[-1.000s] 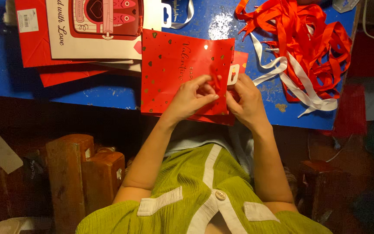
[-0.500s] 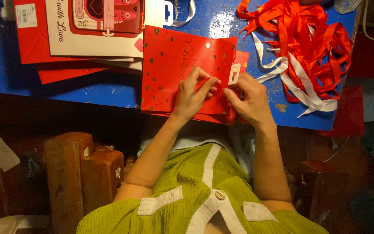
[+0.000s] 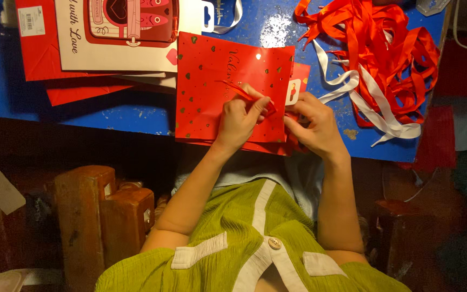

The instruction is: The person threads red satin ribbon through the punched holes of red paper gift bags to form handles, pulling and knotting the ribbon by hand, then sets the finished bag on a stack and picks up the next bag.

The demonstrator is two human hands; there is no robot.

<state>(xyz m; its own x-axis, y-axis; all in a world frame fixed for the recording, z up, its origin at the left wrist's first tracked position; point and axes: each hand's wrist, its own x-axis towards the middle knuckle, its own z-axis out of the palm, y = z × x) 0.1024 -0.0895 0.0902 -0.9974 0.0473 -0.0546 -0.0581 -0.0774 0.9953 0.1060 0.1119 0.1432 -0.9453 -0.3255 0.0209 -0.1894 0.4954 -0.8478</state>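
Note:
A flat red paper gift bag (image 3: 212, 81) with small gold hearts lies on the blue table (image 3: 125, 116), overhanging its near edge. My left hand (image 3: 240, 118) rests on the bag and pinches a thin red ribbon (image 3: 237, 90) that runs up across the bag's face. My right hand (image 3: 312, 127) is at the bag's right edge, fingers curled on the same ribbon next to a white tag (image 3: 293, 92). The two hands almost touch.
A heap of red and white ribbons (image 3: 377, 59) lies at the table's right. Red and white printed gift bags (image 3: 109, 38) are stacked at the upper left. Wooden blocks (image 3: 101, 216) stand below the table on the left. My green garment fills the bottom.
My left hand has shifted slightly and now pulls a strand of red ribbon up across the bag. The right hand stays at the bag's right edge.

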